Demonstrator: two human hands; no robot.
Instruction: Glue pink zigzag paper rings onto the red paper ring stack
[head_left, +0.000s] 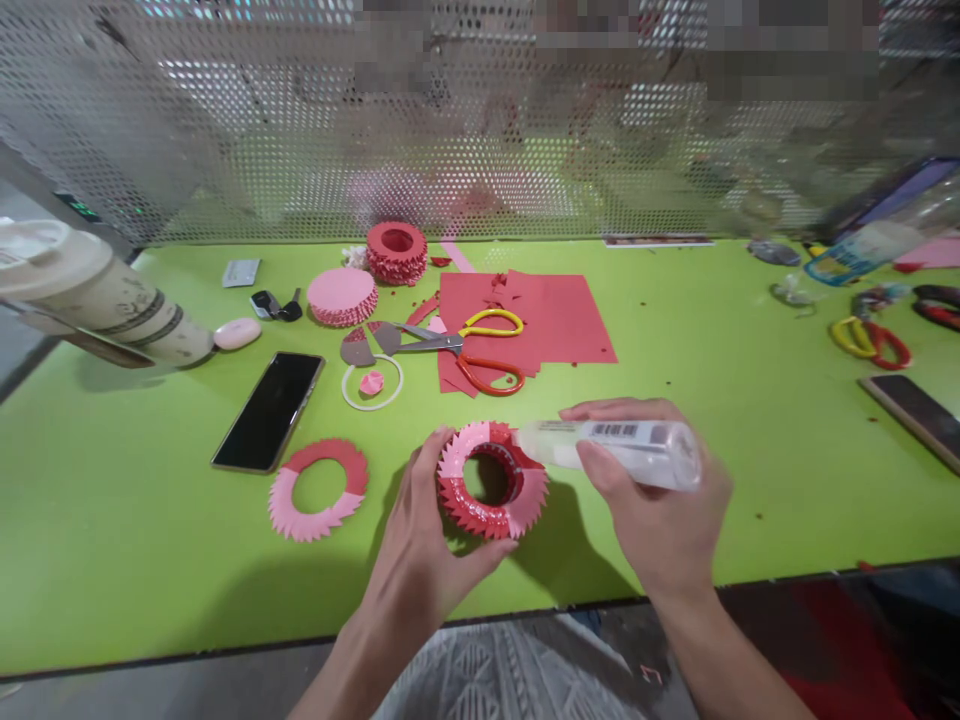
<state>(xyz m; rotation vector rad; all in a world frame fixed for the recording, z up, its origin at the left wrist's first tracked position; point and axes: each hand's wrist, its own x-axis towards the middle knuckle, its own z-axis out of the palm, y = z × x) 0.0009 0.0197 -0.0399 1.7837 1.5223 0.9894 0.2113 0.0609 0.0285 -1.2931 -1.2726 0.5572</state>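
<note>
Two bare hands work over a lime-green tabletop [127,520] backed by a perforated metal screen [375,130]. Beyond the toothed paper ring [459,462], which sits near the table's front edge, a red paper sheet [574,330] lies under a pair of scissors [427,343] with yellow and orange handles. Left of the ring lie a black smartphone [268,410] and a flat pink-and-red paper ring [286,503]. Farther back and left of it are a stack of pink paper discs [341,295] and a red pleated paper coil [396,250].

The left hand [409,530] has its fingers closed around the ring's outer edge, gripping it. The right hand [652,500] has its fingers wrapped closed around a barcoded glue bottle [615,450], tilted toward the ring's inner rim. The hand-held ring appears to be at the gluing step, which calls for a steady left-hand grip and a controlled squeeze. Whether the nozzle touches the paper cannot be told.
</note>
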